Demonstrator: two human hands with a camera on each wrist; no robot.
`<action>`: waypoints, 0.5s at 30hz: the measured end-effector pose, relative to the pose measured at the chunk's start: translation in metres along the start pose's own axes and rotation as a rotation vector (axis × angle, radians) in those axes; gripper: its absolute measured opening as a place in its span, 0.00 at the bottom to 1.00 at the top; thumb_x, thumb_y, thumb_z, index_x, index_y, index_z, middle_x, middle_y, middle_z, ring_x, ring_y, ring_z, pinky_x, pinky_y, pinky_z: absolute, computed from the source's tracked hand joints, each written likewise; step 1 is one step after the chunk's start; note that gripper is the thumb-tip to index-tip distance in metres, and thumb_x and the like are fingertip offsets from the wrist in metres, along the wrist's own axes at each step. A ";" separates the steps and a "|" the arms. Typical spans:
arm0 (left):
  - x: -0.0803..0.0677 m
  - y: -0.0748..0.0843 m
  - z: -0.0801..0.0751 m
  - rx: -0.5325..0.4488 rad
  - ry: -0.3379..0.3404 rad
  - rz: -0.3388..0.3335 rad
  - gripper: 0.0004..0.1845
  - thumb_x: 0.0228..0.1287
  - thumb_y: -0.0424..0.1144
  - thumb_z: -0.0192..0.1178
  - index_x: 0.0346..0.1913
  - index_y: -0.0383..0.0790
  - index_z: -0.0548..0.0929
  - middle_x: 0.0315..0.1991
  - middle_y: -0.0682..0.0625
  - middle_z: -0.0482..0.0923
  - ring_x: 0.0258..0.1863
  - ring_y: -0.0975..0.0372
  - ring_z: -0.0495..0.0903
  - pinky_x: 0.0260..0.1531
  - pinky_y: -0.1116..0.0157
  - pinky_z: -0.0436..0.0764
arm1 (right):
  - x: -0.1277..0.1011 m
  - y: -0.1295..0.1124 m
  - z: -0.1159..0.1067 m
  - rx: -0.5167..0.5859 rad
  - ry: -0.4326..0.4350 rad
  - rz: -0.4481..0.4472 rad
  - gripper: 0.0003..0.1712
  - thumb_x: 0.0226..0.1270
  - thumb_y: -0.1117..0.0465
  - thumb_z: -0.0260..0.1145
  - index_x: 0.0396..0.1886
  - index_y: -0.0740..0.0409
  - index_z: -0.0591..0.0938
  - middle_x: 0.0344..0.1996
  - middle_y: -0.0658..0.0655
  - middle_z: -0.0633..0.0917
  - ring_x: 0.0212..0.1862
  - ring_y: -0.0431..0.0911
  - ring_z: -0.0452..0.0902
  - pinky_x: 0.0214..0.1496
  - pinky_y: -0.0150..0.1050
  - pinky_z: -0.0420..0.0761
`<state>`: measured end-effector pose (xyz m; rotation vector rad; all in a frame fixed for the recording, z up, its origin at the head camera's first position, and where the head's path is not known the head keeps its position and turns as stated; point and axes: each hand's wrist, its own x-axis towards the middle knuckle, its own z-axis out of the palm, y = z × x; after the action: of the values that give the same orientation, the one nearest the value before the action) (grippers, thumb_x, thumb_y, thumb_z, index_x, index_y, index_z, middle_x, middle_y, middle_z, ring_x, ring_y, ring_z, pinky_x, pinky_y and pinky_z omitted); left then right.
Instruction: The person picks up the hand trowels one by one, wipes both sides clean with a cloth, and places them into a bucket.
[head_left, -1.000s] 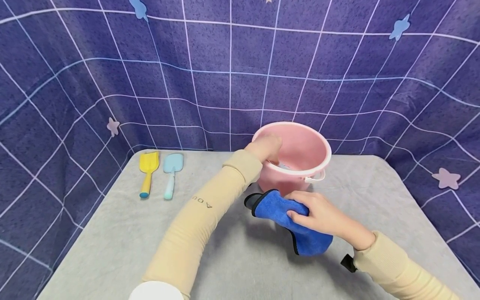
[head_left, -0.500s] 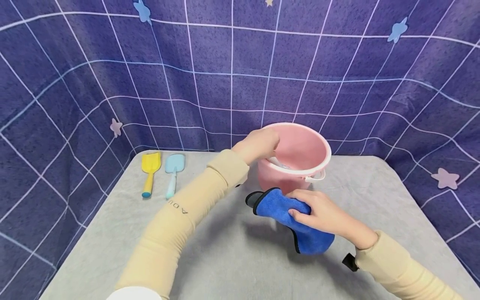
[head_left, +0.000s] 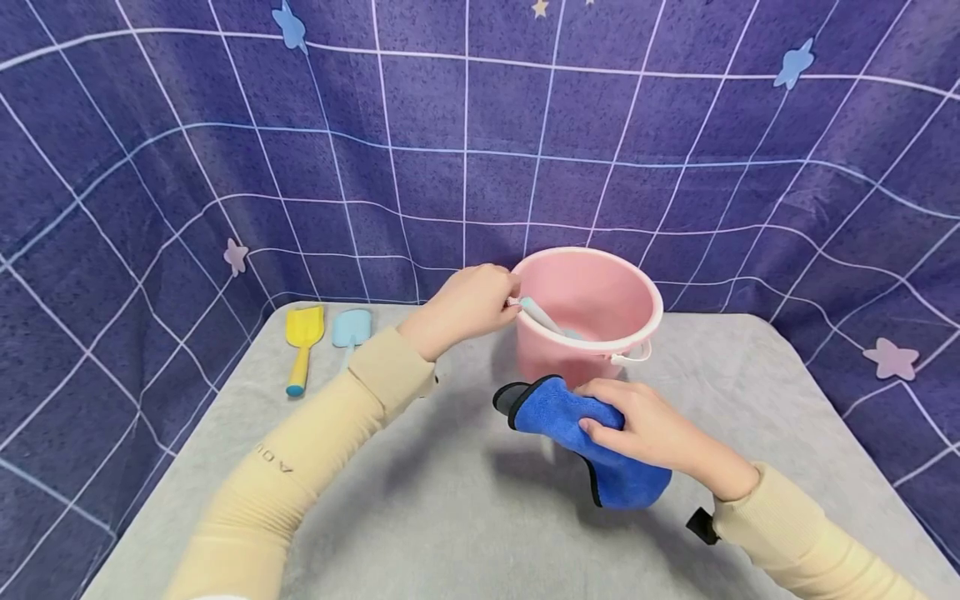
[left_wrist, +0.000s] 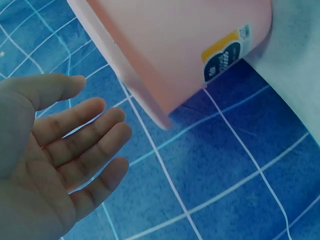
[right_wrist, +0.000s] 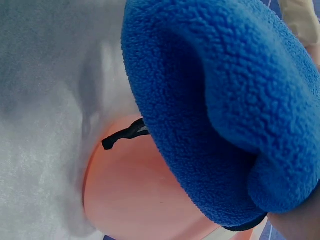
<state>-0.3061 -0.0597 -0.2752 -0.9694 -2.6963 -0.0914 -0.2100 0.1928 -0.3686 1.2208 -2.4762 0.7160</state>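
A pink bucket (head_left: 592, 300) stands near the back of the table, its white handle (head_left: 633, 354) hanging at the right. Inside leans a long white and light-blue item (head_left: 542, 317), its end at the left rim; its lower part is mostly hidden. My left hand (head_left: 472, 304) is just outside that rim. In the left wrist view the left hand (left_wrist: 75, 150) has loosely bent fingers and holds nothing, apart from the bucket. In front of the bucket my right hand (head_left: 637, 425) grips a folded blue cloth (head_left: 562, 417) with black edging, above the table.
At the back left of the grey table (head_left: 465, 517) lie a yellow toy shovel (head_left: 303, 346) and a light-blue toy shovel (head_left: 351, 329), partly covered by my left sleeve. A purple gridded curtain (head_left: 480, 108) with stars rises behind and at both sides.
My left hand has come out of the bucket and moved left past its rim. The white and light-blue item inside now shows. My right hand keeps hold of the cloth, nearly still.
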 end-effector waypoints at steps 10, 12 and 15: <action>-0.045 -0.018 -0.004 0.041 0.064 -0.061 0.17 0.60 0.47 0.61 0.46 0.38 0.81 0.43 0.46 0.80 0.47 0.52 0.76 0.49 0.54 0.73 | 0.000 -0.005 -0.001 0.001 -0.011 0.008 0.19 0.57 0.59 0.67 0.50 0.50 0.79 0.42 0.43 0.82 0.41 0.36 0.77 0.45 0.38 0.78; -0.054 -0.022 -0.002 0.048 0.086 -0.077 0.18 0.59 0.48 0.61 0.46 0.38 0.81 0.42 0.46 0.79 0.46 0.52 0.76 0.47 0.54 0.73 | 0.000 -0.006 -0.001 0.001 -0.014 0.013 0.19 0.57 0.58 0.67 0.50 0.49 0.79 0.43 0.43 0.82 0.41 0.36 0.77 0.45 0.38 0.79; -0.067 -0.029 0.004 0.068 0.116 -0.097 0.19 0.58 0.48 0.62 0.46 0.37 0.80 0.42 0.46 0.78 0.45 0.51 0.75 0.43 0.54 0.72 | 0.000 -0.007 -0.001 0.005 -0.018 0.016 0.19 0.58 0.58 0.66 0.50 0.48 0.79 0.42 0.42 0.82 0.41 0.36 0.77 0.44 0.38 0.78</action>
<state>-0.2757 -0.1225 -0.2961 -0.7885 -2.6212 -0.0728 -0.2044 0.1896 -0.3653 1.2161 -2.5024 0.7191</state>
